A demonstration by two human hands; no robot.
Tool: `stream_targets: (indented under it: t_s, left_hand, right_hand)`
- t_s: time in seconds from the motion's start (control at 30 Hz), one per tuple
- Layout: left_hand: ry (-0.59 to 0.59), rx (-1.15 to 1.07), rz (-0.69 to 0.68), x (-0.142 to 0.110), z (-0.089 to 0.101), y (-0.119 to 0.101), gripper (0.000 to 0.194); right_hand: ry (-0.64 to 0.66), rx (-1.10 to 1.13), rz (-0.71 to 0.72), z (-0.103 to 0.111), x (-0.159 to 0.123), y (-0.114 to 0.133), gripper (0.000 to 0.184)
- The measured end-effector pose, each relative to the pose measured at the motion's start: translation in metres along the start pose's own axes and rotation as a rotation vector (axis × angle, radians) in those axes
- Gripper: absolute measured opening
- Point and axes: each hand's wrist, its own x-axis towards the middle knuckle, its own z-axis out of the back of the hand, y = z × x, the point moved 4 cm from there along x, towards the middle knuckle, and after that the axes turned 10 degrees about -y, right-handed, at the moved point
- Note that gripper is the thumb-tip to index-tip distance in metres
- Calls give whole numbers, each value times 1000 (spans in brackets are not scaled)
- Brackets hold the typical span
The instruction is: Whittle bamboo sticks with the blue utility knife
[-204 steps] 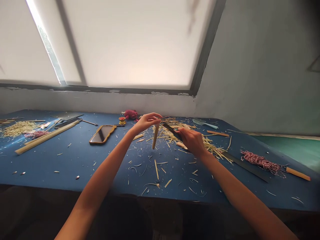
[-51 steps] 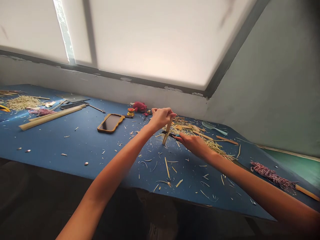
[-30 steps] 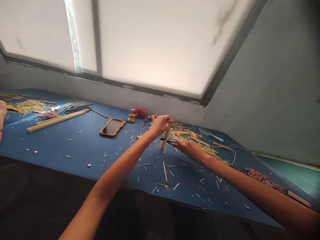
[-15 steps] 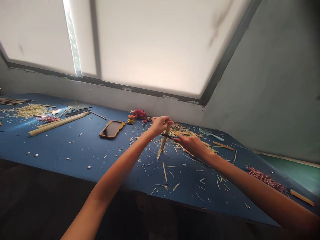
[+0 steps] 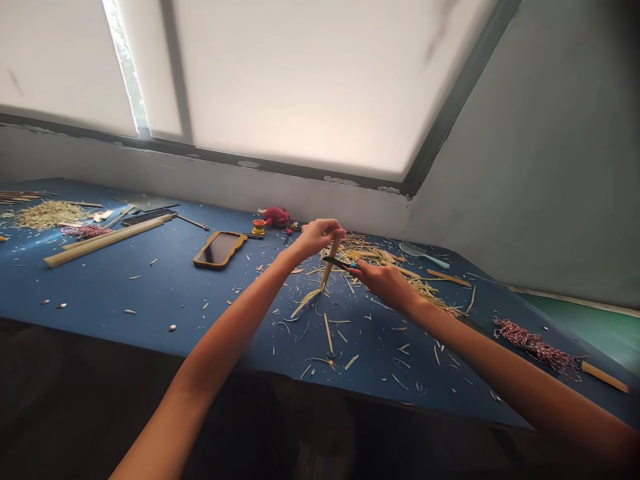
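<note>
A pale bamboo stick point(image 5: 328, 267) is gripped near its upper end by the person's left hand point(image 5: 320, 239), whose fingers point(image 5: 334, 228) are clenched around it, and it is held tilted above the worktop, just clear of the scattered debris. A long, thin, straw-coloured bamboo shaving point(image 5: 306, 303) is seen extending down and to the left from the stick's lower part. A narrow dark-bladed knife point(image 5: 339, 263) with a blue handle is grasped by the clenched fingers of the right hand point(image 5: 385, 283), and its blade is laid across the stick just below the left hand, apparently touching it. Behind and beneath the right hand, a loose heap of pale bamboo shavings point(image 5: 380, 257) is spread over the dark blue worktop point(image 5: 150, 293), which is strewn with fine slivers. A smartphone in a scalloped orange case point(image 5: 220, 249) lies to the left of the hands, with long flat bamboo strips point(image 5: 103, 243) farther left. A coil of red-and-white twine point(image 5: 533, 345) is placed well to the right, beyond the right forearm, near a pale blue plastic brush point(image 5: 420, 251).
</note>
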Motion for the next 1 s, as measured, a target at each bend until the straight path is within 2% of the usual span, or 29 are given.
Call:
stream_targets:
  t_s: [0.07, 0.2, 0.27, 0.43, 0.5, 0.57, 0.7, 0.77, 0.9, 0.93, 1.0]
  left_hand:
    - [7, -11, 8, 0, 0, 2, 25]
    - [27, -97, -2, -1, 3, 3, 23]
    - [37, -157, -3, -1, 5, 4, 23]
    - [71, -240, 14, 1, 4, 11, 23]
    - [91, -263, 34, 3, 2, 12, 20]
    - [114, -287, 49, 3, 1, 11, 19]
    - [137, -276, 71, 1, 3, 4, 20]
    - [128, -267, 51, 0, 5, 2, 21]
    - [123, -273, 41, 2, 2, 10, 21]
    - [123, -273, 46, 3, 1, 13, 21]
    - [128, -287, 37, 5, 0, 17, 21]
  right_hand:
    - [44, 18, 14, -6, -4, 4, 52]
    - [197, 10, 163, -26, -22, 20, 51]
    - [225, 6, 196, -28, -24, 22, 51]
    - [73, -17, 88, -4, -4, 7, 52]
    - [34, -15, 31, -3, -1, 4, 52]
    - [57, 9, 38, -12, -8, 9, 51]
    - [174, 17, 181, -30, -22, 25, 48]
    - [165, 2, 191, -24, -18, 23, 48]
    - [-5, -20, 31, -1, 0, 8, 48]
    - [-10, -20, 14, -1, 0, 7, 48]
    - [60, -3, 50, -9, -6, 14, 48]
